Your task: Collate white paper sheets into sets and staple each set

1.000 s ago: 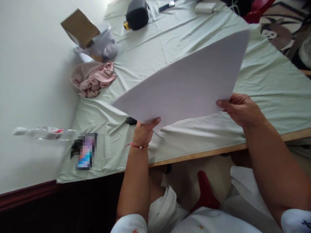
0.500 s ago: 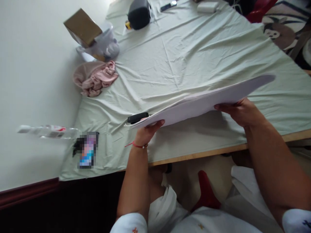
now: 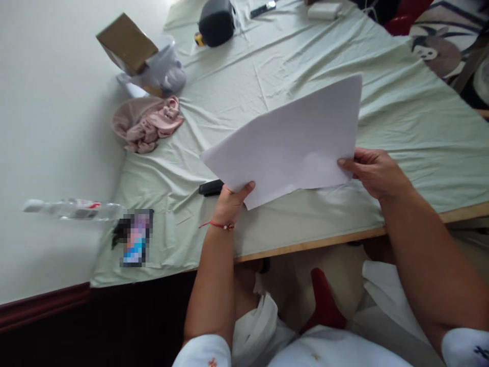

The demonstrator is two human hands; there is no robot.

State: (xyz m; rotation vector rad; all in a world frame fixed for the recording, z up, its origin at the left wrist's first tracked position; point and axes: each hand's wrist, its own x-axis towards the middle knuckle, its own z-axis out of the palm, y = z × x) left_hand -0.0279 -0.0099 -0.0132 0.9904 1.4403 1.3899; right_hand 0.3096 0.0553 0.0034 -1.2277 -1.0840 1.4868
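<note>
White paper (image 3: 294, 142), one sheet or several, is held up over the table by both hands, its blank face toward me. My left hand (image 3: 234, 200) grips the lower left edge, thumb on the front. At the right edge, my right hand (image 3: 372, 171) pinches the paper between thumb and fingers. Just behind my left hand lies a black object (image 3: 210, 188), partly hidden by the hand and paper.
A pale green cloth (image 3: 305, 224) covers the table. Along the left are a phone (image 3: 138, 238), a clear bottle (image 3: 82, 209), pink cloth (image 3: 153, 125) and a cardboard box (image 3: 128, 45). A black case (image 3: 217, 23) and a white box (image 3: 324, 10) lie at the back.
The paper has tilted up from nearly edge-on, so its broad face now shows. Both hands still grip it, and my right hand has shifted slightly left.
</note>
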